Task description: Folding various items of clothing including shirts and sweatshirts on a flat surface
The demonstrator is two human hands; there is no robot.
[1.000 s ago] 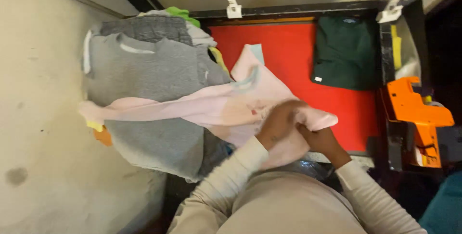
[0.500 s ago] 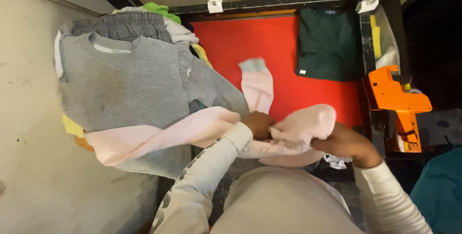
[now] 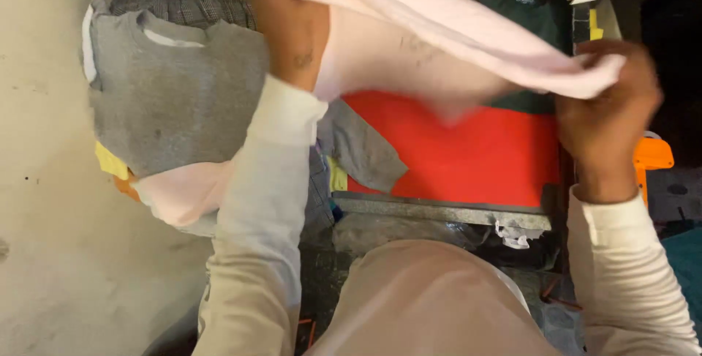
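Pink garment [image 3: 439,41], pale and soft, is now lifted high in the head view, stretched between 2 hands above the red table surface [image 3: 468,158]. Half a second ago it lay bunched low at the table's near edge with both hands close together on it; now the hands are wide apart, each clamped on the cloth: the left hand [image 3: 292,34] grips 1 end, the right hand [image 3: 607,100] pinches the other. Left of them, the grey sweatshirt [image 3: 168,100] tops the clothes pile as before. The dark green shirt [image 3: 526,12] is now mostly hidden behind the raised cloth.
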